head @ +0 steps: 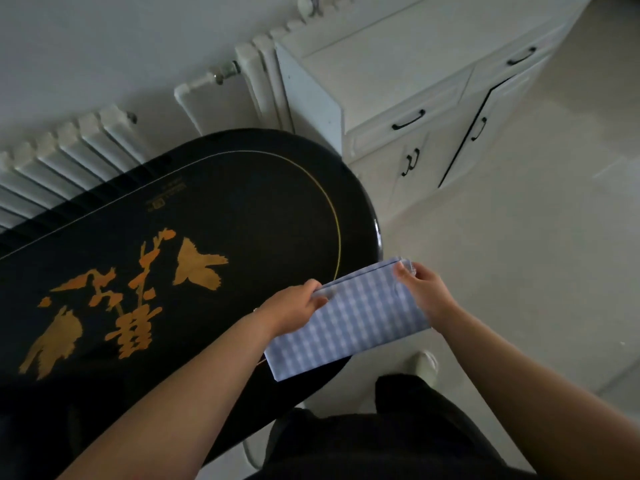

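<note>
2 hands grip a folded blue-and-white checked cloth (349, 323) over the near right end of a black lacquered oval table (242, 209). Its far edge is pinched by the left hand (294, 308) and the right hand (424, 292). Its long axis is stretched between them, equally near both.

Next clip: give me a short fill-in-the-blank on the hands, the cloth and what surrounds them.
1. The left hand and the right hand each grip a folded cloth checked in white and ____.
2. The cloth's left part lies over the end of an oval table whose top is ____ with gold birds.
3. The ribbed radiator behind the table is ____.

Missing words: blue; black; white.
</note>
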Tool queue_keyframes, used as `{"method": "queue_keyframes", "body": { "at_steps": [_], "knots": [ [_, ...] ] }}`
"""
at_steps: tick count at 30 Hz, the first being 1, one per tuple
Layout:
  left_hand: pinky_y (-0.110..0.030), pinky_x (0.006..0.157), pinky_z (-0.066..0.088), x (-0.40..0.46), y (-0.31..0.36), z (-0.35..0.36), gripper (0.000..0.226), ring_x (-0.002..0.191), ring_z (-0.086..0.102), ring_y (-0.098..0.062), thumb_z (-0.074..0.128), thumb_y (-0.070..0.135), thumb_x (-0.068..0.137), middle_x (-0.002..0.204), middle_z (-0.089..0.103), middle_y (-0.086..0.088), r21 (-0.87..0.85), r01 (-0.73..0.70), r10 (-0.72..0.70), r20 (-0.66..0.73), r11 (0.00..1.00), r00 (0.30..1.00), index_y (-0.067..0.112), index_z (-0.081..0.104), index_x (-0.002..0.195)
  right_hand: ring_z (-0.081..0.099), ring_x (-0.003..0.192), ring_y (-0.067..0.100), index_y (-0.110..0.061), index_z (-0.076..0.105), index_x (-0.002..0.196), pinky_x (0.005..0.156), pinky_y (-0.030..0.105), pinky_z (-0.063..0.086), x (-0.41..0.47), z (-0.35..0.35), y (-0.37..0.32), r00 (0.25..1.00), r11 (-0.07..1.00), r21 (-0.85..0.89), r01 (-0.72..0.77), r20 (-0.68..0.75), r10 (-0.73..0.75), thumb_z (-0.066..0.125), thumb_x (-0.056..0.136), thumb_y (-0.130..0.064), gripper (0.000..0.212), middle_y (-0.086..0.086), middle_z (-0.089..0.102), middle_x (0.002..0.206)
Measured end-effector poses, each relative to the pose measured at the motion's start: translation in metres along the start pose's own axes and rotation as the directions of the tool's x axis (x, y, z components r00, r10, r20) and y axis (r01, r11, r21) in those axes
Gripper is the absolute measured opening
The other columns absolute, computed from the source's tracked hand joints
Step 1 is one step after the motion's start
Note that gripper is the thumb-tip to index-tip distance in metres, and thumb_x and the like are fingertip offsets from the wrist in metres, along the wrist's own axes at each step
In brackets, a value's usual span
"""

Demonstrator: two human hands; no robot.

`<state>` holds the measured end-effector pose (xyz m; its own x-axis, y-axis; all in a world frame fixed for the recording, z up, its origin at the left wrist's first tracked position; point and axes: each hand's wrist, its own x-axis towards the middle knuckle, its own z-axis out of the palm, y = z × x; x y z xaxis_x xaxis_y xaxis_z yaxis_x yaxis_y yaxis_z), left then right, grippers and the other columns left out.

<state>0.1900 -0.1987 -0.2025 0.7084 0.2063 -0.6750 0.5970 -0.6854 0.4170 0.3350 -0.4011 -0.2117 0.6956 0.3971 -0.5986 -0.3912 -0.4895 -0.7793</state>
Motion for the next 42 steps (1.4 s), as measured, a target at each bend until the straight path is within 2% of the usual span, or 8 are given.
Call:
{"method": "queue_keyframes", "body": {
  "at_steps": [4, 9, 18, 22, 27, 33, 38, 42],
  "knots": [
    [-0.038, 0.079, 0.053, 0.045, 0.085, -0.003, 0.033, 0.085, 0.058, -0.014, 0.035, 0.05, 0.097, 0.104, 0.053, 0.001, 0.081, -0.039, 0.053, -0.177, 0.996, 0.983, 0.03, 0.046, 0.121, 0.036, 0.053, 0.008, -0.015, 0.049, 0.071, 0.039, 0.007, 0.029, 0.041, -0.089, -0.022, 0.992, 0.993, -0.062, 0.1, -0.069, -0.104, 0.055, 0.094, -0.035, 0.03, -0.004, 0.04, 0.06],
    [-0.037, 0.075, 0.05, 0.089, 0.162, -0.026, 0.032, 0.08, 0.055, -0.02, 0.037, 0.048, 0.097, 0.098, 0.056, -0.004, 0.174, -0.022, 0.093, -0.412, 0.984, 0.906, 0.023, 0.05, 0.112, 0.059, 0.072, 0.017, -0.019, 0.059, 0.078, 0.063, 0.027, 0.048, 0.089, -0.162, -0.061, 0.994, 0.994, 0.015, 0.107, -0.037, -0.106, 0.057, 0.092, -0.037, 0.023, 0.002, 0.062, 0.078],
    [-0.032, 0.072, 0.034, 0.162, 0.197, -0.12, 0.033, 0.086, 0.049, -0.02, 0.034, 0.042, 0.1, 0.103, 0.063, -0.003, 0.372, 0.052, 0.18, -0.562, 0.927, 0.807, 0.017, 0.052, 0.109, 0.053, 0.116, 0.019, -0.019, 0.048, 0.132, 0.097, 0.04, 0.035, 0.188, -0.211, -0.13, 0.919, 0.998, -0.004, 0.069, 0.388, -0.061, 0.068, 0.085, -0.027, 0.052, 0.002, 0.056, 0.129],
    [-0.032, 0.069, 0.035, 0.196, 0.203, -0.172, 0.039, 0.08, 0.05, -0.02, 0.029, 0.043, 0.099, 0.092, 0.065, -0.004, 0.379, 0.051, 0.215, -0.624, 0.924, 0.751, 0.014, 0.053, 0.105, 0.041, 0.124, 0.014, -0.025, 0.03, 0.146, 0.097, 0.038, 0.028, 0.246, -0.218, -0.148, 0.934, 0.969, 0.15, -0.195, 0.329, 0.137, 0.064, 0.087, -0.019, 0.068, -0.001, 0.046, 0.135],
    [-0.034, 0.069, 0.036, 0.23, 0.219, -0.23, 0.038, 0.082, 0.052, -0.023, 0.032, 0.042, 0.099, 0.087, 0.066, -0.006, 0.286, 0.022, 0.194, -0.703, 0.958, 0.685, 0.012, 0.055, 0.104, 0.051, 0.12, 0.03, -0.011, 0.036, 0.141, 0.074, 0.028, 0.039, 0.29, -0.193, -0.171, 0.99, 0.99, -0.046, -0.135, 0.035, 0.136, 0.053, 0.096, -0.018, 0.049, 0.014, 0.048, 0.137],
    [-0.035, 0.07, 0.041, 0.256, 0.234, -0.272, 0.035, 0.079, 0.051, -0.019, 0.038, 0.04, 0.1, 0.084, 0.064, -0.004, 0.155, 0.026, 0.106, -0.78, 0.988, 0.617, 0.012, 0.058, 0.107, 0.053, 0.122, 0.03, -0.007, 0.038, 0.138, 0.102, 0.043, 0.042, 0.349, -0.17, -0.218, 0.97, 0.922, 0.302, -0.244, 0.073, 0.233, 0.043, 0.1, -0.033, 0.046, 0.01, 0.048, 0.133],
    [-0.035, 0.069, 0.041, 0.272, 0.235, -0.3, 0.035, 0.077, 0.049, -0.019, 0.04, 0.04, 0.1, 0.078, 0.055, 0.001, 0.06, 0.115, -0.017, -0.82, 0.991, 0.572, 0.012, 0.058, 0.108, 0.054, 0.073, 0.02, -0.01, 0.044, 0.123, 0.065, 0.033, 0.05, 0.406, -0.143, -0.245, 0.933, 0.759, 0.546, -0.354, 0.148, 0.329, 0.049, 0.094, -0.046, 0.046, 0.007, 0.048, 0.086],
    [-0.032, 0.069, 0.033, 0.286, 0.232, -0.318, 0.034, 0.076, 0.043, -0.017, 0.04, 0.038, 0.1, 0.075, 0.043, 0.007, -0.021, 0.163, -0.112, -0.815, 0.986, 0.568, 0.011, 0.058, 0.111, 0.057, 0.103, 0.024, -0.013, 0.038, 0.14, 0.091, 0.036, 0.048, 0.441, -0.125, -0.253, 0.925, 0.721, 0.588, -0.366, 0.142, 0.353, 0.048, 0.092, -0.052, 0.062, 0.01, 0.049, 0.118]
  ]
}}
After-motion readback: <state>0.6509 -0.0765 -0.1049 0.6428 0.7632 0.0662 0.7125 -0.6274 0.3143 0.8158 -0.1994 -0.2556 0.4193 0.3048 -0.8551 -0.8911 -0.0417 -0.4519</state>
